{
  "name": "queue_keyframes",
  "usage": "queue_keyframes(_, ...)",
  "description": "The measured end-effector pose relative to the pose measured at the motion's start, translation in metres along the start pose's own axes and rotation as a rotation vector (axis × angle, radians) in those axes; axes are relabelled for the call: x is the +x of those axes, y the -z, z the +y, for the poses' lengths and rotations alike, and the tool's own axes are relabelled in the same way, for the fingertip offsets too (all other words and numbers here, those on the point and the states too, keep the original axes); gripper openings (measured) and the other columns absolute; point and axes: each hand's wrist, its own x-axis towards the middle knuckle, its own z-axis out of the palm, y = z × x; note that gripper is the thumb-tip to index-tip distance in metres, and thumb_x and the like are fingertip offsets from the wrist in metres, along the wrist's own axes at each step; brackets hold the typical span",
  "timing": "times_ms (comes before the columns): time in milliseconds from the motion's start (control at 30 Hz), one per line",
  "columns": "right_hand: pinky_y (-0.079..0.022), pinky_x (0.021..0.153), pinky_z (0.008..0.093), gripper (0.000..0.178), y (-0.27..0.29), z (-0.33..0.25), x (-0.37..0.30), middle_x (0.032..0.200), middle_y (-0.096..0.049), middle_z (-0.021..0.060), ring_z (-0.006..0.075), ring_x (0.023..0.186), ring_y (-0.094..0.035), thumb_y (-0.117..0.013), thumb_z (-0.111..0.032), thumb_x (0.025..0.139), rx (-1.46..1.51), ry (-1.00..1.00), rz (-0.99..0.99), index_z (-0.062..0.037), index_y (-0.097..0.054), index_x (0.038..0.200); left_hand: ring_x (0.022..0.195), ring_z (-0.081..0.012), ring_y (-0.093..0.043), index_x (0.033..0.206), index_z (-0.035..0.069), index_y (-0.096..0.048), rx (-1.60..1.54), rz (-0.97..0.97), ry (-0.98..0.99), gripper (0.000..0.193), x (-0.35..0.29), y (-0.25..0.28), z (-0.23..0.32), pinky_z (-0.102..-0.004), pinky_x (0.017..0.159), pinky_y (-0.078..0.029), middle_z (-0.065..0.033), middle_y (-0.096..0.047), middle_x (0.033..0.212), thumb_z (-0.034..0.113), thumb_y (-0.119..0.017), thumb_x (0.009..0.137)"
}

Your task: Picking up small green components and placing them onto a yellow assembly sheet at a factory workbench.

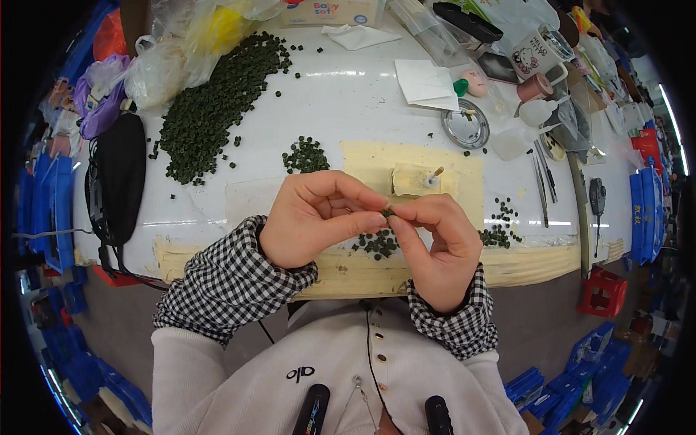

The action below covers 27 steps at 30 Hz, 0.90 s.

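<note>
Above the table's near edge, my left hand [308,217] and my right hand [438,246] meet fingertip to fingertip. Pinched between both thumbs and forefingers is a small dark green piece [388,212], partly covered by the fingers. Just below the fingertips lies a small group of similar dark green pieces [375,245]. More such pieces [498,235] are right of my right hand. Beyond my left hand sits a little pile [304,156], with a large heap [217,101] farther left. A pale yellow sheet [362,154] beyond my fingers bears a yellowish block [407,181] with a stick standing on it.
Clear plastic bags [156,72] and a black pouch [119,177] lie along the left. At the right are a round metal dish [465,125], tweezers [541,190], a spool [534,88] and a white mug [538,54]. White paper [426,83] lies toward the back.
</note>
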Motion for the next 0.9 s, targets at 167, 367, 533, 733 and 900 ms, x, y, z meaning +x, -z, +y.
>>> queue_keyframes(167, -0.050, 0.071, 0.0244, 0.019, -0.004, -0.001, -0.002, 0.091, -0.066, 0.0102, 0.0154, 0.079, -0.063, -0.068, 0.007, 0.081, 0.015, -0.016, 0.017, 0.0017, -0.069, 0.099, 0.093, -0.0136, -0.066, 0.101, -0.005, -0.066, 0.019, 0.024, -0.087, 0.016, -0.001, 0.003, -0.006, -0.0240, 0.082, -0.055, -0.0114, -0.069, 0.099, -0.008, -0.067, 0.085)
queue_keyframes(367, -0.050, 0.071, 0.0226, 0.023, -0.003, -0.003, -0.008, 0.095, -0.065, 0.0105, 0.0121, 0.081, -0.062, -0.065, 0.007, 0.085, 0.114, -0.118, -0.047, 0.0028, -0.068, 0.108, 0.090, -0.0175, -0.068, 0.097, -0.001, -0.071, 0.444, 0.073, -0.393, 0.017, 0.000, 0.004, -0.007, -0.0264, 0.078, -0.055, -0.0108, -0.071, 0.095, -0.009, -0.068, 0.082)
queue_keyframes(533, -0.050, 0.072, 0.0220, 0.024, -0.003, -0.005, -0.009, 0.096, -0.064, 0.0106, 0.0117, 0.082, -0.061, -0.063, 0.006, 0.087, 0.189, -0.156, -0.063, 0.0037, -0.067, 0.110, 0.092, -0.0213, -0.069, 0.096, -0.001, -0.071, 0.640, 0.034, -0.439, 0.021, -0.002, 0.003, 0.003, -0.0289, 0.080, -0.055, -0.0147, -0.070, 0.099, -0.013, -0.066, 0.079)
queue_keyframes(733, -0.050, 0.072, 0.0219, 0.024, -0.001, -0.006, -0.010, 0.096, -0.064, 0.0103, 0.0117, 0.081, -0.061, -0.063, 0.005, 0.088, 0.156, -0.111, -0.080, 0.0030, -0.067, 0.112, 0.093, -0.0186, -0.068, 0.101, -0.004, -0.068, 0.289, 0.099, -0.306, 0.019, -0.001, -0.001, -0.007, -0.0274, 0.083, -0.056, -0.0141, -0.070, 0.099, -0.010, -0.065, 0.083)
queue_keyframes(900, -0.050, 0.070, 0.0220, 0.025, 0.000, -0.009, -0.007, 0.096, -0.064, 0.0103, 0.0121, 0.079, -0.061, -0.063, 0.005, 0.088, 0.079, -0.041, -0.097, 0.0019, -0.067, 0.113, 0.094, -0.0159, -0.067, 0.104, -0.007, -0.065, 0.141, 0.078, -0.169, 0.018, -0.001, 0.003, -0.005, -0.0264, 0.086, -0.055, -0.0137, -0.069, 0.100, -0.007, -0.066, 0.086)
